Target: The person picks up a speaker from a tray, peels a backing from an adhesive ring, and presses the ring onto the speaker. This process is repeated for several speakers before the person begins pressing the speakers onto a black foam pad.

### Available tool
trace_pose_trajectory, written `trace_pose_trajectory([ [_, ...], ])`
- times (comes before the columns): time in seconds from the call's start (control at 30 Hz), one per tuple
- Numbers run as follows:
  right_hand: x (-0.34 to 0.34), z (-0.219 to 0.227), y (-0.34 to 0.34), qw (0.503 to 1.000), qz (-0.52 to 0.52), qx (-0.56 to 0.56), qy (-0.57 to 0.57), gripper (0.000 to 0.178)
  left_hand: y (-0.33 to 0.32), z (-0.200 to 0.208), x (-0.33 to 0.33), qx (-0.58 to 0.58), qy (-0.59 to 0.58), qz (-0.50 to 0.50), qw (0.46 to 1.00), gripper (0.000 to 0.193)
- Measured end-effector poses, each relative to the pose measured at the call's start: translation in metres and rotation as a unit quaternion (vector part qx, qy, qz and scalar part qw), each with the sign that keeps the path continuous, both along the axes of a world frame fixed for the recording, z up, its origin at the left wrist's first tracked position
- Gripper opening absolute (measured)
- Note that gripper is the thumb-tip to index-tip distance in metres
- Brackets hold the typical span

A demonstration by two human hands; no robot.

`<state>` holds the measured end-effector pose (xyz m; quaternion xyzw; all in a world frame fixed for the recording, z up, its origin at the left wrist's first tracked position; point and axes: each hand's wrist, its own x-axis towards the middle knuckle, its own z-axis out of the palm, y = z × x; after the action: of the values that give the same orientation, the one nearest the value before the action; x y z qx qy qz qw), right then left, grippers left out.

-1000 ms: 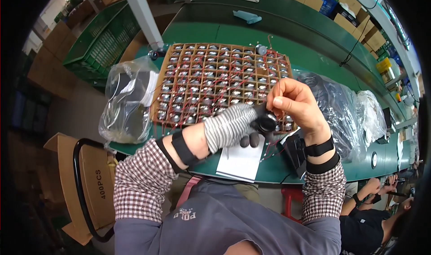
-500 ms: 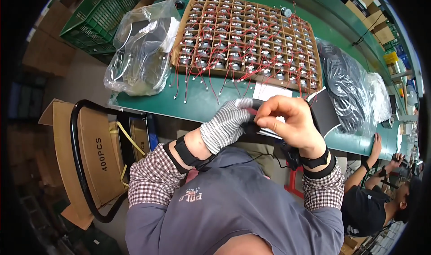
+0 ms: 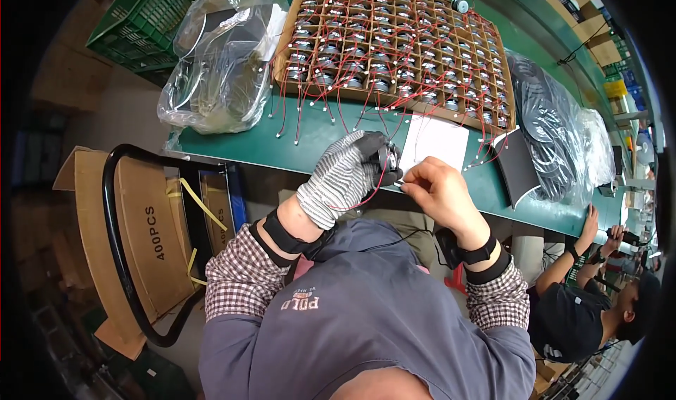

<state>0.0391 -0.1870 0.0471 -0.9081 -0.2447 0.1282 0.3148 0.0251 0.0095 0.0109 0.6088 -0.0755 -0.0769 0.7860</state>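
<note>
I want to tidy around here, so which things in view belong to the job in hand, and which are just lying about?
Likely in the job:
red-wired speaker-like part, held in the gloved left hand
divided cardboard tray of similar parts

Apparently lying about:
green plastic crate
cardboard box
black-framed chair

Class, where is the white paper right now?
In the head view, the white paper lies right of centre on the green table, between the divided cardboard tray and the right hand.
</note>
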Motion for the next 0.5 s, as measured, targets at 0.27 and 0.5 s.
trace_pose_trajectory([
  [0.27, -0.002, 0.0, 0.005, 0.999, -0.013, -0.015, -0.026, 0.007, -0.01, 0.012, -0.003, -0.17, 0.282, -0.035, 0.944, 0.02],
  [0.5, -0.002, -0.004, 0.001, 0.996, 0.031, -0.024, -0.086, 0.007, -0.002, 0.015, 0.007, -0.059, 0.282, -0.104, 0.952, 0.018],
])
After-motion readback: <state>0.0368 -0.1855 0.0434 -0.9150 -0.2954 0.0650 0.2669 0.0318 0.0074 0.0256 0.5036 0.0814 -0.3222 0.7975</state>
